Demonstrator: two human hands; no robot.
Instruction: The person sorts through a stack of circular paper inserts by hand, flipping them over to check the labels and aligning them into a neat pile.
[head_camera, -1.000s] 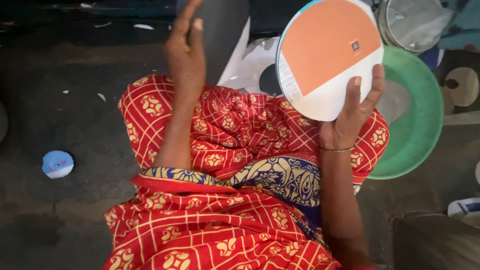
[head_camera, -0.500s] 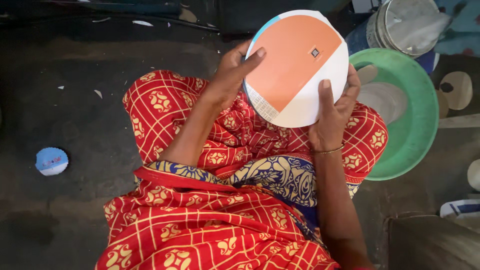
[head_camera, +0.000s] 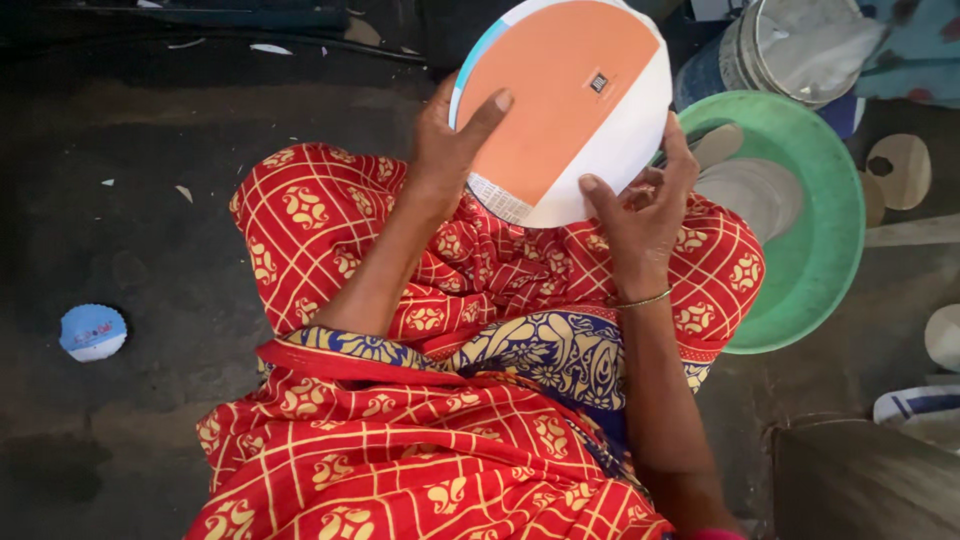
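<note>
Round card disc (head_camera: 565, 105), orange and white, gripped at its edges by left hand (head_camera: 450, 150) at 9 o'clock, right hand (head_camera: 640, 215) at 5. Green basin (head_camera: 820, 250) at 3 holds grey discs (head_camera: 755, 190); bare floor (head_camera: 120, 230) at 9.

The round card disc (head_camera: 565, 105) is mostly orange, with a white part along its lower right, a thin blue strip at its upper left edge and a tiny dark square; below the disc, the cloth (head_camera: 400, 440) is red with yellow lines and yellow flowers, plus a blue and yellow flowery band; right of the disc, the basin (head_camera: 830, 250) is green; far left of the disc, a small round cap (head_camera: 92, 332) is light blue and white on the dark grey floor (head_camera: 120, 150).
</note>
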